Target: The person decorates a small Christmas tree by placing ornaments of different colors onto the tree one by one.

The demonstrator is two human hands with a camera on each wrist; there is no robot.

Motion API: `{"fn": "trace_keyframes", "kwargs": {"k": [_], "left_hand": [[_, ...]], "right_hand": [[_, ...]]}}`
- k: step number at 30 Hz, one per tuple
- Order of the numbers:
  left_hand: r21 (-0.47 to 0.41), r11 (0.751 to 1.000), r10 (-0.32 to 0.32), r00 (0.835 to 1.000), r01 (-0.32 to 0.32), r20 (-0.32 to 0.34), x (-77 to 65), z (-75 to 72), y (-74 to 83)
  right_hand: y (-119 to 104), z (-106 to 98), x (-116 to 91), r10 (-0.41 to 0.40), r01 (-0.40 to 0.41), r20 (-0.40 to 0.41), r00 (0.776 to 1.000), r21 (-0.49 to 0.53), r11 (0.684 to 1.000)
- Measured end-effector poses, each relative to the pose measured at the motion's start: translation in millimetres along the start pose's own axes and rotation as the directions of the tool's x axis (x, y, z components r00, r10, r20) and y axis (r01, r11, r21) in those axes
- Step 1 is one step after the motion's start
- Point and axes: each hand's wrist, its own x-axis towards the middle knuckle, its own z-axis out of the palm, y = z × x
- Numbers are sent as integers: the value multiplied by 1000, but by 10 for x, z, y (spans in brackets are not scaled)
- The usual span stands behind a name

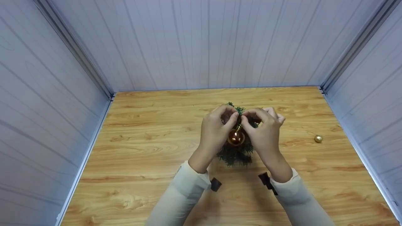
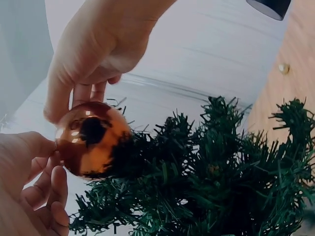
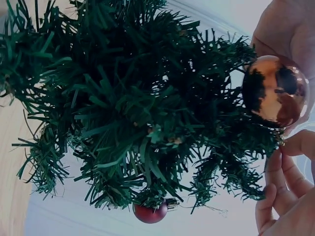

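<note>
A shiny copper-coloured Christmas bauble [image 1: 236, 137] hangs against a small green artificial Christmas tree [image 1: 235, 155], its gold cap uppermost. Just above the cap, my left hand [image 1: 215, 128] pinches the bauble's hanging loop between thumb and forefinger. From the other side my right hand [image 1: 265, 130] pinches at the same loop, the fingertips of both hands nearly meeting. The right wrist view has the right fingers [image 3: 290, 152] right at the gold cap, beside the branches. The thin loop itself is mostly hidden by the fingertips.
A small gold bauble [image 1: 318, 138] lies on the wooden tabletop [image 1: 150, 150] to the right. On the tree's other side hangs a dark red bauble [image 3: 150, 212]. Pale panel walls [image 1: 194, 44] enclose the table at the back and both sides.
</note>
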Motion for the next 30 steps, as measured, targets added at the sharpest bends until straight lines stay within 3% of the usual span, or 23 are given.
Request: {"fn": "trace_keyframes", "kwargs": {"k": [7, 17, 23, 30], "left_hand": [[89, 996, 25, 999, -22, -34, 38, 34, -42], [145, 989, -23, 999, 28, -39, 49, 70, -79], [155, 987, -45, 998, 51, -43, -8, 73, -107], [195, 980, -19, 998, 30, -57, -96, 71, -90]], "right_hand": [[36, 50, 26, -32, 29, -49, 998, -58, 998], [60, 82, 52, -101, 90, -53, 993, -178, 980], [75, 91, 5, -146, 132, -48, 988, -220, 966], [122, 96, -87, -222, 196, -101, 970, -218, 956]]}}
